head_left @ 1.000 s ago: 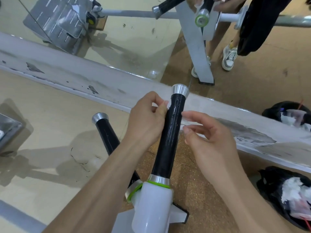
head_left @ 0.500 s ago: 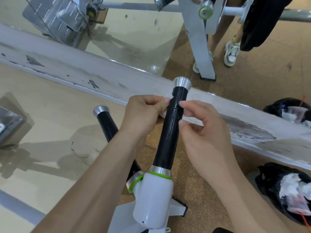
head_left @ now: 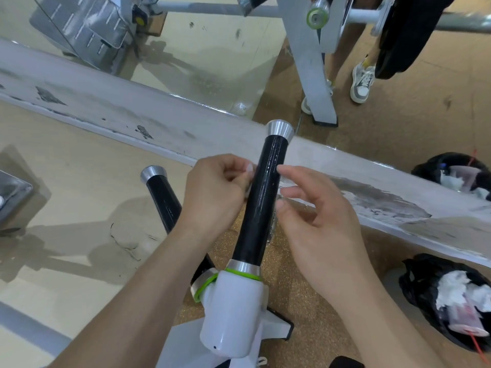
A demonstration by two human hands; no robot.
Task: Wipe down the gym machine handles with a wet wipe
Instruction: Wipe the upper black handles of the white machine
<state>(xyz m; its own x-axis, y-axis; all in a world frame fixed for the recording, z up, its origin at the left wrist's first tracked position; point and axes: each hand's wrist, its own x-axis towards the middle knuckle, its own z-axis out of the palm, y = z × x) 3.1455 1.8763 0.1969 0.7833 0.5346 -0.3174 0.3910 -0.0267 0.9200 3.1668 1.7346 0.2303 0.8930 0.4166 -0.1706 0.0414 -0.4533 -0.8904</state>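
The wet wipe (head_left: 248, 192) is mostly hidden: only a pale sliver shows between the left hand (head_left: 215, 192) and the black handle (head_left: 261, 203) (hard to tell apart from the white ledge (head_left: 106, 112) behind). That hand's fingers (head_left: 239, 166) are curled together, pinching the sliver at the handle's left side, below its silver cap (head_left: 280, 130). The right hand (head_left: 318, 216) hangs just right of the handle, fingers apart and loosely bent, holding nothing; whether they touch it is unclear. A second handle (head_left: 159, 197) disappears behind the left forearm (head_left: 138, 296).
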